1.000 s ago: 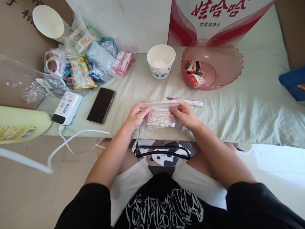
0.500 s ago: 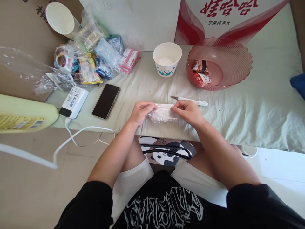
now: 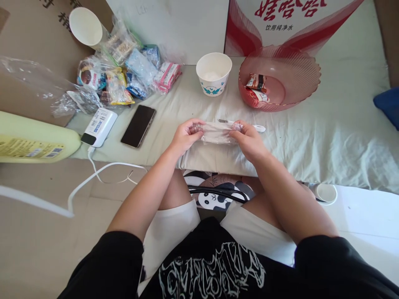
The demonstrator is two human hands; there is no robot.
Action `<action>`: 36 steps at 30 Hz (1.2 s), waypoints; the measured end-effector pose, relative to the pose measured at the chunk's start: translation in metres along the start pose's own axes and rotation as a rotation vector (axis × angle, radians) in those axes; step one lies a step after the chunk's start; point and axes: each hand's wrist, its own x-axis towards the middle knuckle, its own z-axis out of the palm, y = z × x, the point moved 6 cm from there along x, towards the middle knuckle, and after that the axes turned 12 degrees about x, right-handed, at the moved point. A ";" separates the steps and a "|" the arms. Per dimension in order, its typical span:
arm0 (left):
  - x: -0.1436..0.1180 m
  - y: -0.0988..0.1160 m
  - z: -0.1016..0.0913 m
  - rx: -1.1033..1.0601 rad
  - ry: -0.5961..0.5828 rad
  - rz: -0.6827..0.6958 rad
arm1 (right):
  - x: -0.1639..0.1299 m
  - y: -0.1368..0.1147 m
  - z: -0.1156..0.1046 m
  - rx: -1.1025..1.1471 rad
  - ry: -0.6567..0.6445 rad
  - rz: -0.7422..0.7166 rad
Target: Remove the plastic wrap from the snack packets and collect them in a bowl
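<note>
The left hand point(image 3: 183, 137) and right hand point(image 3: 249, 139) each pinch an end of a small clear plastic bag point(image 3: 216, 133). Behind it stands a red-and-white cardboard box point(image 3: 280, 18) printed "娃哈哈 饮用纯净水". The yellow bottle's point(image 3: 34, 143) label is too blurred to read.

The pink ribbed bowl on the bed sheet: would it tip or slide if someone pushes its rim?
The pink bowl probably tips easily: it already sits tilted on the soft sheet. It looks like thin, light plastic, holding only two small packets, so a push would likely slide it.

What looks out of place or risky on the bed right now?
A craft knife lies loose on the sheet, its bare blade just beyond the clear plastic bag held between the left hand and right hand. Nothing looks spilled.
</note>
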 end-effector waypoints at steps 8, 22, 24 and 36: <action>-0.022 0.039 0.011 0.165 0.252 0.180 | -0.001 -0.015 -0.006 -0.096 0.183 -0.233; 0.006 0.032 0.055 -0.127 -0.287 0.069 | -0.007 -0.013 0.003 -0.026 0.199 -0.250; 0.007 0.030 0.056 -0.168 -0.334 0.030 | -0.006 -0.016 0.005 -0.014 0.172 -0.262; 0.015 0.030 0.011 -0.168 -0.118 0.042 | 0.009 -0.069 0.010 -0.411 0.274 -0.337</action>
